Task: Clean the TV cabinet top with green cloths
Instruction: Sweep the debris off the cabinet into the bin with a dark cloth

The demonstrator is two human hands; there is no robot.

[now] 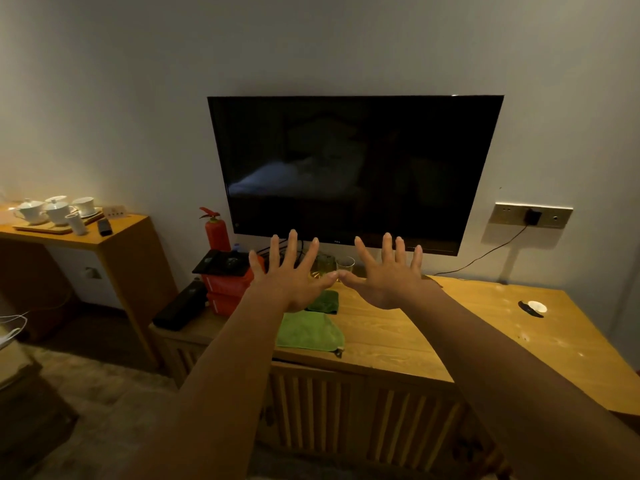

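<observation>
Nothing is held by either hand: the left hand (294, 275) and the right hand (388, 277) are raised side by side above the cabinet with the backs turned to the camera, all fingers straight and fanned apart, and the two thumb tips are brought almost together in the middle; whether they actually touch cannot be told. Below the hands, two green cloths are seen lying on the TV cabinet top (398, 327): a light green cloth (308, 332) is spread flat at the near edge, partly covered by the left forearm, and a dark green cloth (323, 301) is laid just behind it, partly hidden by the left hand. Neither cloth is touched. Behind the thumbs, drinking glasses (344, 265) are set near the wall. To the left of the cloths, red boxes (225, 289) are stacked, with a black item on top, and a fire extinguisher (216, 230) is stood behind them. Far to the right on the wooden top, a small white dish (536, 306) is placed beside a dark object. A dark television (353, 171) is mounted on the wall above, and a wall socket (531, 214) with a plugged cable is fixed to its right. A tea set (55, 211) is arranged on a side table at the left.
</observation>
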